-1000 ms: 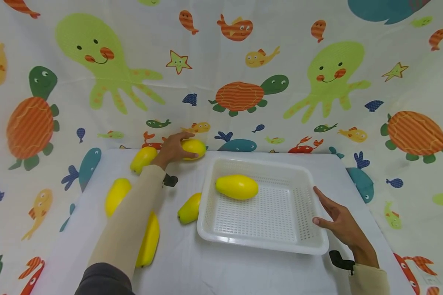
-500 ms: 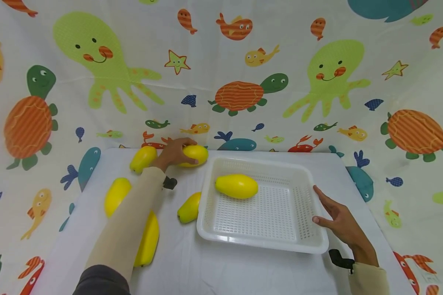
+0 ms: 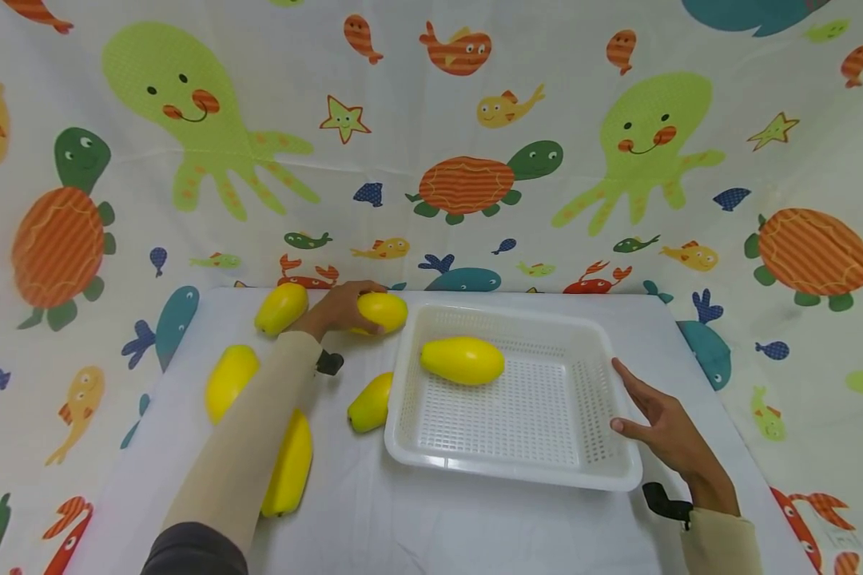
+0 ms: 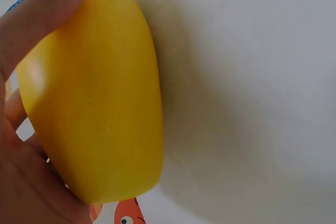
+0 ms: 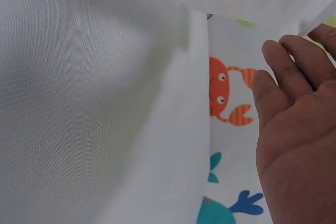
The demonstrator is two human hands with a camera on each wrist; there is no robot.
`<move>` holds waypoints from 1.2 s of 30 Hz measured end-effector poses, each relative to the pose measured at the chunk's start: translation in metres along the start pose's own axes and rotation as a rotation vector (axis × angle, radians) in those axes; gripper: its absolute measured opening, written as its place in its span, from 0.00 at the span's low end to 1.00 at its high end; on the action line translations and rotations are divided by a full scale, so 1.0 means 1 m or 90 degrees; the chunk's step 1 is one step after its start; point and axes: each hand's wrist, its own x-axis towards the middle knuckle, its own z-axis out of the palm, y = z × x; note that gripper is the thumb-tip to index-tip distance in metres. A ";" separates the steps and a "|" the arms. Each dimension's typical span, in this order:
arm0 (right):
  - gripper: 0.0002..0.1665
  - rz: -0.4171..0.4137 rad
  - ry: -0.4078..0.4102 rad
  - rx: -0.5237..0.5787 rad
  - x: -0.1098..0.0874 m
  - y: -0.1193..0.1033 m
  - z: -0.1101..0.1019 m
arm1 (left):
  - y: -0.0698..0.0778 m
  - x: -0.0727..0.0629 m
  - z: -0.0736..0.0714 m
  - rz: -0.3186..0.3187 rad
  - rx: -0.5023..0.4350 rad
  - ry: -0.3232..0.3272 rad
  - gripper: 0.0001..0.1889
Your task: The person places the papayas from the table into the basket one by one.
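Left hand [image 3: 340, 307] is clamped round a yellow fruit [image 3: 390, 313] just left of centre; looks like the grasping step imo, next calls for a steady lift; right hand [image 3: 667, 427], lower right, fingers apart by the basket [image 3: 525, 419].

A white curtain [image 3: 280, 72] printed with sea creatures hangs behind the white-covered table [image 3: 518, 527], and near its middle I can see an orange-shelled turtle [image 3: 467, 185]. Left of that turtle grins a green octopus [image 3: 180, 92], right of it a second octopus [image 3: 650, 120]. Above the turtle are a striped orange fish [image 3: 460, 56] and a yellow fish [image 3: 496, 112]; below it, a teal whale [image 3: 467, 279].
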 end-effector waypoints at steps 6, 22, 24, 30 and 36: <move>0.57 0.002 0.003 0.001 0.001 0.001 -0.001 | 0.003 -0.008 0.000 -0.006 0.003 -0.014 0.44; 0.57 -0.014 0.001 0.003 0.002 0.005 0.000 | 0.006 -0.024 -0.010 0.048 0.008 0.056 0.43; 0.57 -0.011 -0.001 0.002 0.002 0.005 -0.001 | 0.010 -0.027 -0.013 0.054 0.004 0.065 0.43; 0.57 -0.005 -0.003 0.002 0.003 0.002 -0.002 | 0.019 -0.032 -0.023 0.089 -0.013 0.091 0.43; 0.57 -0.006 -0.001 0.006 0.002 0.002 -0.001 | 0.037 -0.033 -0.027 0.123 -0.008 0.137 0.43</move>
